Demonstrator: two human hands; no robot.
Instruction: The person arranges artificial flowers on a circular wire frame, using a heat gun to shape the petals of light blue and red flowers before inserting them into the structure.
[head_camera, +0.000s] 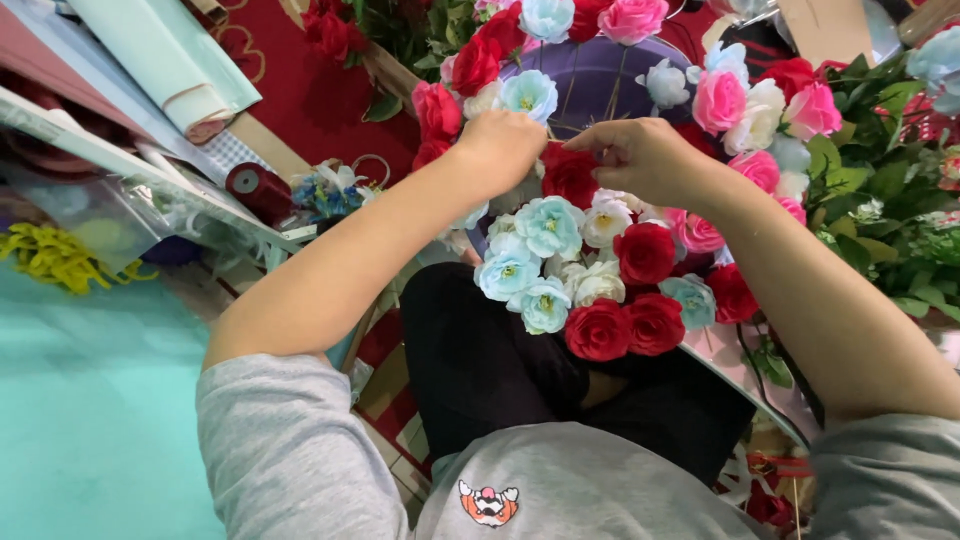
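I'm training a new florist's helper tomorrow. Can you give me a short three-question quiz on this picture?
1. True or false: both hands meet at a red rose on the flower ring.
2. Which colour of flower is absent from the ring? A) pink B) pale blue C) orange
3. What lies left of the left hand, on the shelf?

Key
1. True; the right hand pinches there too.
2. C.
3. A dark red ribbon spool.

Head view, single camera.
Looks steeply down, close above the flower wreath (600, 200); lap directly below it.
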